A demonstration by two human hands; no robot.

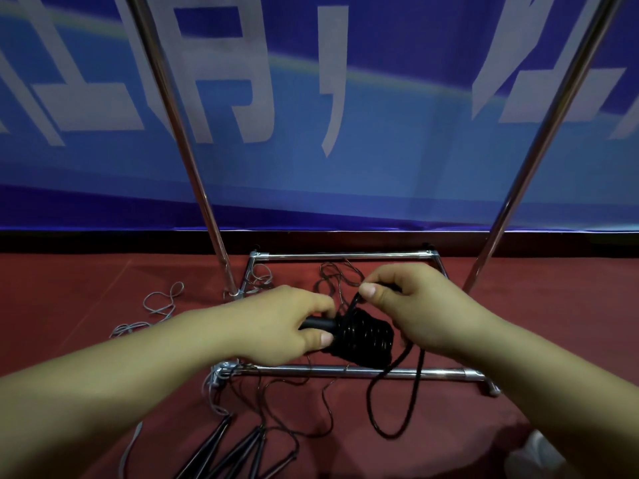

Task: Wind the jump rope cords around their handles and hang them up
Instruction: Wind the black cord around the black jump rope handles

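Note:
My left hand (290, 326) grips the black handles (316, 323) of a jump rope, thumb pressed near the coil. A thick bundle of black cord (366, 338) is wound around the handles' far end. My right hand (408, 305) pinches the cord just above the coil between thumb and fingers. A loose loop of the same black cord (394, 409) hangs down from under my right hand to the red floor. Both hands hover low, over the base of a metal rack.
The chrome rack has two slanted poles (193, 174) (539, 146) and a rectangular base frame (345, 370). More black handles (221, 451) and thin cords (311, 402) lie on the red carpet at the front. Grey cords (162, 302) lie left. A blue banner (311, 98) stands behind.

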